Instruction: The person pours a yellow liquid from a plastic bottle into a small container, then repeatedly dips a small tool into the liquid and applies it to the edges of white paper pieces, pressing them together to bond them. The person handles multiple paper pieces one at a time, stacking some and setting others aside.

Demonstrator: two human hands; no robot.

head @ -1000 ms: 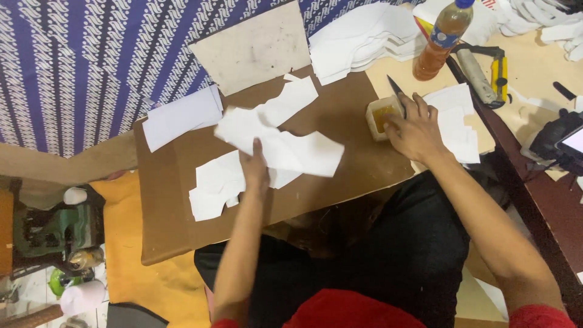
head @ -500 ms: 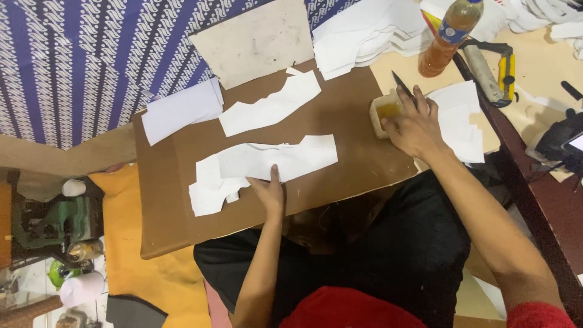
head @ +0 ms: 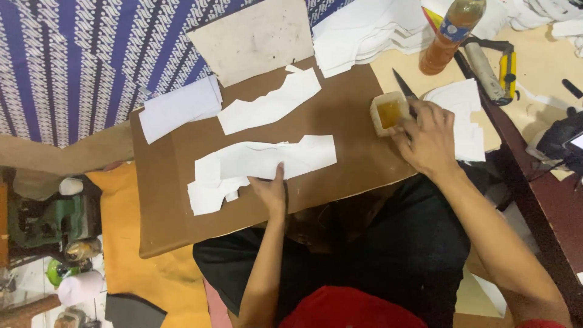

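Left hand lies flat on the brown board, fingers stretched out and together, fingertips pressing the lower edge of a long white cut-out piece; it grips nothing. That piece lies across the middle of the board, overlapping further white offcuts at its left end. A second white cut-out lies apart from it, higher on the board, tilted up to the right.

Right hand sits at the board's right edge, just beside a small square cup of amber glue. Its fingers are curled loosely toward the cup; whether they hold anything cannot be told from this view. A dark pointed blade shows just behind the cup, its lower part hidden by the hand.

A folded white sheet overhangs the board's upper left corner. A bare beige panel rests above the board against blue patterned cloth. A stack of white pieces lies at the upper right, near a bottle of amber liquid. More white sheets lie under and beside the right hand
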